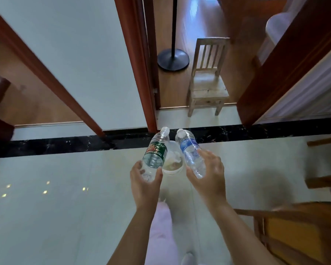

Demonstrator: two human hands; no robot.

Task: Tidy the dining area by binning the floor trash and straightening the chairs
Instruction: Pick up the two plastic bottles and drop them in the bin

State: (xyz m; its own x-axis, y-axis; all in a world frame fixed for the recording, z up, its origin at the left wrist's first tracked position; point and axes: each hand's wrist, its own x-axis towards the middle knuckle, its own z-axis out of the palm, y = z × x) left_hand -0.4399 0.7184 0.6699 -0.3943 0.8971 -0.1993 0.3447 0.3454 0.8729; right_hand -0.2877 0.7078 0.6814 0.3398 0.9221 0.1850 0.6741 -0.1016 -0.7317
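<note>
My left hand (pixel 144 185) grips the base of a clear plastic bottle with a green label (pixel 156 151), its cap pointing away from me. In my right hand (pixel 211 175) is a second clear bottle with a blue label (pixel 189 148), also held by its lower end. Both bottles tilt forward over a small white bin (pixel 173 170) on the pale tiled floor, between my hands. The bin holds crumpled white paper, and the bottles partly hide it.
A small pale wooden chair (pixel 206 81) stands in the doorway ahead, beside a black lamp base (pixel 173 59). Brown door frames (pixel 139 64) flank the doorway. Dark wooden dining chairs sit at the right: one (pixel 294 232) near my right arm, another (pixel 325 178) farther back.
</note>
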